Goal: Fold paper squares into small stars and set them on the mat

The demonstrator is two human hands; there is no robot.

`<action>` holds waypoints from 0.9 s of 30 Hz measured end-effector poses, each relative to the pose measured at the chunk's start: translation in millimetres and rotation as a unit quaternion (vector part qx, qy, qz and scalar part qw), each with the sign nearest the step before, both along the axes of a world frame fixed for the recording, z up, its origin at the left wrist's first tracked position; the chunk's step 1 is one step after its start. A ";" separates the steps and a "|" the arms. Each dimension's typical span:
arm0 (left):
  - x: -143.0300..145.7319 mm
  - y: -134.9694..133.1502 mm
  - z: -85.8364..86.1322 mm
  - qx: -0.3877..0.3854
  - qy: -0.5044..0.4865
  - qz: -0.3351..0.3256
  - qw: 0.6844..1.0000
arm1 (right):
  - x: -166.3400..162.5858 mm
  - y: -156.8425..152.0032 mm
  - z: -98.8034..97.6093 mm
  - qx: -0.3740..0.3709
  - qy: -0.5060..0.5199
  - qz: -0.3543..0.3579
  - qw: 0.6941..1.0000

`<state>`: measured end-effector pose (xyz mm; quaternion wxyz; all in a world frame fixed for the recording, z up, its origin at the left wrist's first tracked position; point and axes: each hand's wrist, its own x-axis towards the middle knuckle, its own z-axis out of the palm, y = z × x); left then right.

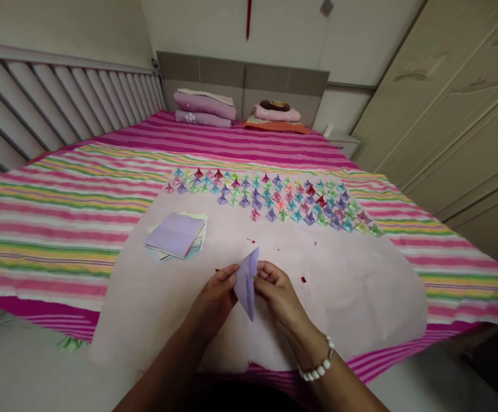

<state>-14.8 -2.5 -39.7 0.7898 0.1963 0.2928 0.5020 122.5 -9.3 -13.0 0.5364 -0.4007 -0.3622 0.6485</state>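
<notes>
Both hands hold a folded lilac paper piece (247,281) above a pale sheet (360,297) spread on the bed. My left hand (215,300) pinches its left side, fingers closed on it. My right hand (277,292), with a white bead bracelet at the wrist, pinches its right side. A stack of coloured paper squares (178,234), lilac on top, lies to the left of the hands. Beyond them, several small folded paper shapes (274,197) in many colours stand in rows.
The bed has a pink, green and yellow striped cover (60,217). Pillows (203,106) and a folded cloth pile (277,114) lie at the headboard. A slatted rail (60,97) is at the left, wardrobe doors (458,103) at the right. Small red scraps (303,280) dot the sheet.
</notes>
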 end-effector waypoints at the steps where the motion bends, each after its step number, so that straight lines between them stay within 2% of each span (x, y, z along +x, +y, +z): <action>1: -0.2 0.0 -1.1 0.003 -0.010 -0.010 1.000 | -0.1 0.0 0.5 0.000 -0.001 -0.002 1.000; 5: -0.3 -1.0 -1.3 0.030 -0.024 -0.044 0.998 | 0.6 -0.3 4.3 -0.003 0.008 -0.013 1.000; 10: 0.4 -2.1 2.8 0.029 -0.018 -0.046 0.998 | 1.6 -1.6 8.1 -0.006 0.013 -0.014 1.000; 20: 0.3 -2.1 0.8 0.015 -0.019 -0.031 0.999 | 2.3 -0.6 5.2 -0.008 0.016 -0.017 1.000; 24: 1.7 -2.0 2.4 0.004 0.039 0.014 0.999 | 2.1 1.4 0.7 0.021 0.007 -0.016 1.000; 27: 2.4 -0.2 6.5 0.044 0.142 0.056 0.987 | 0.4 4.5 -1.1 0.055 -0.004 -0.018 0.998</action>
